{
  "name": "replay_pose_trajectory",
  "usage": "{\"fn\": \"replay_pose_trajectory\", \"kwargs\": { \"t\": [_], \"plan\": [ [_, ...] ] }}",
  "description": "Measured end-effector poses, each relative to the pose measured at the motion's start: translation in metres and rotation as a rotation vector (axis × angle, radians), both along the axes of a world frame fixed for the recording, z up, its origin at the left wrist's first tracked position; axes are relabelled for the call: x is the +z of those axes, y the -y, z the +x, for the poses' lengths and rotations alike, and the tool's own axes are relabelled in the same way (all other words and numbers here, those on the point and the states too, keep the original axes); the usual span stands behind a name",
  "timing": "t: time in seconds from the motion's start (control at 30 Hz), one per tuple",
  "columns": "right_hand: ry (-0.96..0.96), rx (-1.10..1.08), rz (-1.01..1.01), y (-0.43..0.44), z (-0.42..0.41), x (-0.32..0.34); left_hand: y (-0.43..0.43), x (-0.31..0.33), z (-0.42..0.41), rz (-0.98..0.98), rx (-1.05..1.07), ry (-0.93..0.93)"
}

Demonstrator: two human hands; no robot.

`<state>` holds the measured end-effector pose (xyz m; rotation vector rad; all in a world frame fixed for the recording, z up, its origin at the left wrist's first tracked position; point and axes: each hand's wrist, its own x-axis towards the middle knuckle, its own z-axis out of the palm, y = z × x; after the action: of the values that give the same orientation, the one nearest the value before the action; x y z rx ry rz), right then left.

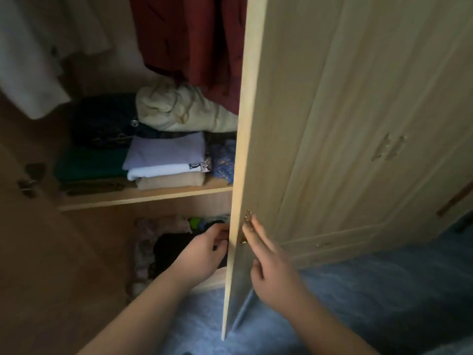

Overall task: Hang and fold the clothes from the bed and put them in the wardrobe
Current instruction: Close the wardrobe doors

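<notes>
The wardrobe stands open with its light wooden right door (320,124) swung towards me. My left hand (202,254) curls round the door's inner edge at handle height. My right hand (268,262) lies flat on the door's outer face, fingers spread, fingertips touching the brass handle (247,226). On the shelf (143,197) sit stacks of folded clothes: a lilac top (166,149), white and beige pieces under it, a cream bundle (184,111) on top, dark and green items to the left. A dark red garment (189,37) and a white garment (33,55) hang above.
The left wardrobe door (38,239) stands open at my left with a metal handle (28,184). Below the shelf lies a jumble of dark and patterned clothes (163,242). Blue carpet (358,303) covers the floor.
</notes>
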<state>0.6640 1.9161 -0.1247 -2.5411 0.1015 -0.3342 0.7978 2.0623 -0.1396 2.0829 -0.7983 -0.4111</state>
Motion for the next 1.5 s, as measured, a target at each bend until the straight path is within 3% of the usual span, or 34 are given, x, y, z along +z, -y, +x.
{"fn": "replay_pose_trajectory", "kwargs": {
  "t": [0.23,0.47,0.77,0.87,1.03,1.13,1.3,1.5],
  "plan": [
    [-0.003,0.116,-0.097,-0.036,0.130,0.000,-0.053,0.001,0.083,-0.129,0.193,-0.116],
    [-0.023,0.073,-0.279,-0.049,0.215,-0.006,-0.059,0.012,0.178,-0.205,0.176,-0.163],
    [-0.050,0.044,-0.303,-0.044,0.269,-0.008,-0.069,0.001,0.213,0.014,0.233,-0.080],
    [-0.094,0.043,-0.284,-0.043,0.276,-0.004,-0.083,-0.004,0.200,0.122,0.266,-0.077],
    [-0.146,0.081,-0.347,-0.035,0.270,0.013,-0.113,-0.002,0.151,0.386,0.404,0.124],
    [-0.151,0.124,-0.369,-0.039,0.254,0.023,-0.138,-0.004,0.106,0.489,0.442,0.144],
    [-0.199,0.336,-0.455,-0.081,0.197,0.014,-0.185,-0.007,0.014,0.688,0.534,0.192],
    [-0.221,0.582,-0.354,-0.169,0.125,0.014,-0.265,-0.002,-0.095,0.802,0.717,0.118]
  ]
}}
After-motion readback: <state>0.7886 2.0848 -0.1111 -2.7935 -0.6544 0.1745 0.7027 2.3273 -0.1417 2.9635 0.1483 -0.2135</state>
